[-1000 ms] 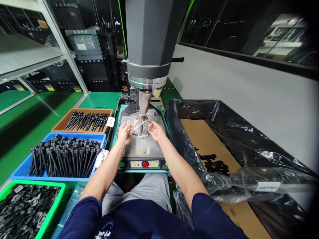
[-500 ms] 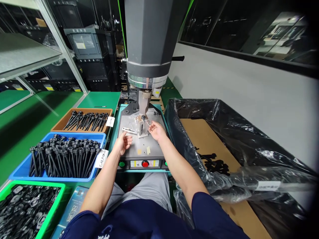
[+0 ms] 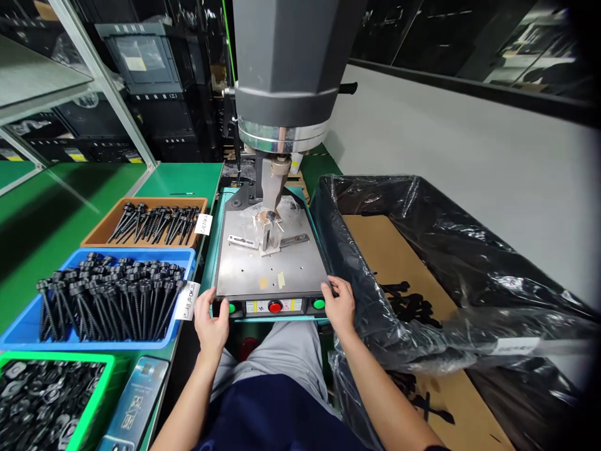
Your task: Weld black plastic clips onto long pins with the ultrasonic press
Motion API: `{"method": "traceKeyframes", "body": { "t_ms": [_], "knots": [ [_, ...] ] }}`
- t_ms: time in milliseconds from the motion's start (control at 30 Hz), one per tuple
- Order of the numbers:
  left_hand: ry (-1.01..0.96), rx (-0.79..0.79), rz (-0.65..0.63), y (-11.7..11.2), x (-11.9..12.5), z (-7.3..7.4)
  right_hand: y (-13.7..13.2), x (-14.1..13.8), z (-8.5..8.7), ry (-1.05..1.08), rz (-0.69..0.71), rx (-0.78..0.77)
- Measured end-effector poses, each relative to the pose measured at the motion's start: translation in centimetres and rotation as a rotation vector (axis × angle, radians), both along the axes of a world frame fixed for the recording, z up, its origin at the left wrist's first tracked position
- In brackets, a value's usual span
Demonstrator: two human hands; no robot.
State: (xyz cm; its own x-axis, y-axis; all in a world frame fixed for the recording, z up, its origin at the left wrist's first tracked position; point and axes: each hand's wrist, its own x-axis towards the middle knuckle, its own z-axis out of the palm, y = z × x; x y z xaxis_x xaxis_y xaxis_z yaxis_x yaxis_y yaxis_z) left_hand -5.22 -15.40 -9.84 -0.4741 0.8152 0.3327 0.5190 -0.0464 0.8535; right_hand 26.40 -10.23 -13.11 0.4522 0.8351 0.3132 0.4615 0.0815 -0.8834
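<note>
My left hand (image 3: 211, 318) rests at the front left corner of the press base (image 3: 270, 269), its thumb beside the left green button (image 3: 231, 307). At the front right corner, my right hand (image 3: 339, 307) has its fingers next to the right green button (image 3: 318, 304). Both hands hold nothing, fingers loosely spread. A red button (image 3: 275, 307) sits between the green ones. On the metal plate, a small fixture (image 3: 267, 233) holds a black part under the press horn (image 3: 273, 181). Clear plastic film lies around it.
A brown tray (image 3: 101, 233) and a blue tray (image 3: 28, 332) of black long-stemmed parts stand at the left. A green bin (image 3: 91, 413) of black pieces is at the bottom left. A cardboard box lined with a black bag (image 3: 357, 250) stands at the right.
Both hands have drawn back from the fixture to the front corners of the base, beside the green buttons. The part and film stay on the fixture.
</note>
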Motion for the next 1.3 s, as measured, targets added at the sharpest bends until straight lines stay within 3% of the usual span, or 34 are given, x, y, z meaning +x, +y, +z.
{"method": "traceKeyframes", "body": {
  "t_ms": [67, 167, 367, 533, 800, 1067, 1200, 1300],
  "knots": [
    [0.110, -0.026, -0.025, -0.7, -0.2, -1.9, -2.2, 0.8, -2.0, -0.204, -0.003, -0.020],
    [0.145, -0.059, -0.048, -1.2, -0.5, -4.3, -3.8, 1.3, -4.2, -0.262, 0.051, -0.114],
    [-0.073, -0.275, -0.024, -1.3, -2.3, -6.3, -4.2, 1.9, -6.1, -0.234, 0.082, -0.196],
    [-0.137, -0.321, -0.034, -1.1, -2.8, -6.7, -4.2, 1.6, -6.2, -0.245, 0.045, -0.174],
    [-0.108, -0.281, -0.101, -1.0, -3.1, -6.8, -4.3, 1.6, -5.9, -0.251, 0.065, -0.206],
    [-0.130, -0.228, -0.085, -0.8, -3.1, -6.8, -4.3, 1.2, -5.7, -0.241, 0.046, -0.195],
    [-0.246, -0.262, 0.006, -0.2, -2.8, -6.5, -4.3, 1.1, -5.8, -0.237, 0.030, -0.205],
    [-0.144, -0.222, 0.177, -0.8, -1.2, -5.2, -4.4, 1.2, -5.7, -0.234, 0.028, -0.230]
  ]
}}
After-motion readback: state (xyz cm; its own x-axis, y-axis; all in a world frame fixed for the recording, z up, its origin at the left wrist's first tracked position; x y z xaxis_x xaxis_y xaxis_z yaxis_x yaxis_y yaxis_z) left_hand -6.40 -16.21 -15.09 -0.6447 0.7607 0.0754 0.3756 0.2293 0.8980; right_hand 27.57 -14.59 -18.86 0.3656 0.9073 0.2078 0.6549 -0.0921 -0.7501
